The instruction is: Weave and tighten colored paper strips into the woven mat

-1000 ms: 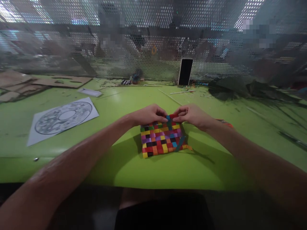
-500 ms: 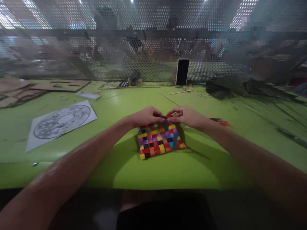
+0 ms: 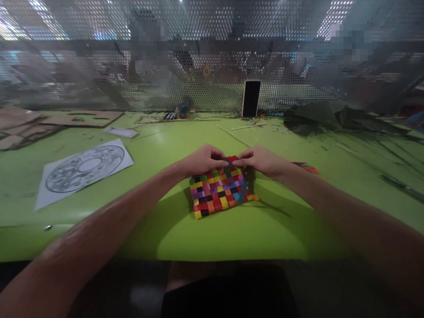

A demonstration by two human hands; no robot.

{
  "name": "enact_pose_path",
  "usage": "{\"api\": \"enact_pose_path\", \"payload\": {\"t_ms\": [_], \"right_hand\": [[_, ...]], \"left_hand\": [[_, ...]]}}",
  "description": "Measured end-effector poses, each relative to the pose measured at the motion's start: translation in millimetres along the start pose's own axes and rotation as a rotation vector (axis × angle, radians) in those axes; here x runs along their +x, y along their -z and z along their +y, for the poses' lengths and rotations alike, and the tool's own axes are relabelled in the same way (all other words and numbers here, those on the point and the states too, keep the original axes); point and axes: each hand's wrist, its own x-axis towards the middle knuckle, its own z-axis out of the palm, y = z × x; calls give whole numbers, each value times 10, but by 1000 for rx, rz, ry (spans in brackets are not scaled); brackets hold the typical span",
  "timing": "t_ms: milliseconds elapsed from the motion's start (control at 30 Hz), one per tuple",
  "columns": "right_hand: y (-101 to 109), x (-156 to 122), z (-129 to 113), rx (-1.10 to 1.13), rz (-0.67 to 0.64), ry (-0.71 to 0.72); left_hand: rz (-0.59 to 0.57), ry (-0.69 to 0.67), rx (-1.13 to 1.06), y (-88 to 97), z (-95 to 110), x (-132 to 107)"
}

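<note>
A small mat of woven coloured strips (image 3: 218, 190), in red, yellow, purple, black, orange, green and blue, is tilted up from the green table in front of me. My left hand (image 3: 207, 160) pinches its upper edge from the left, thumb on the near face. From the right, my right hand (image 3: 255, 160) grips the same edge near the upper right corner. Between the two thumbs a red strip end shows above a dark teal strip. Another teal strip (image 3: 243, 192) slants across the mat's right side. The fingers behind the mat are partly hidden.
On the left lies a paper with a printed ring pattern (image 3: 86, 167), with cardboard pieces (image 3: 79, 118) behind it. A phone-like dark slab (image 3: 251, 99) leans on the perforated metal screen (image 3: 218, 53). Dark leaves (image 3: 311, 120) and a pen-like stick (image 3: 402, 187) lie right.
My right hand has shifted slightly right, away from my left thumb, so more of the red and teal strips shows between them. The mat has tilted a little.
</note>
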Motion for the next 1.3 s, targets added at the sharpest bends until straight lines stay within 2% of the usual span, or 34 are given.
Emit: {"api": "enact_pose_path", "payload": {"t_ms": [133, 333, 467, 600, 767, 967, 1300], "right_hand": [[-38, -25, -18, -70, 38, 28], [-104, -37, -10, -55, 86, 31], [-45, -25, -11, -97, 21, 40], [30, 1, -18, -24, -37, 20], [-3, -24, -33, -111, 13, 53], [-85, -31, 8, -109, 78, 76], [-99, -10, 37, -115, 95, 87]], "left_hand": [[-24, -1, 43, -5, 12, -1], [-54, -26, 78, -19, 19, 0], [-41, -15, 68, -23, 23, -5], [-58, 10, 32, -20, 20, -3], [-46, -8, 45, -21, 7, 5], [-79, -40, 62, -39, 24, -1], [-105, -72, 49, -34, 11, -8]]}}
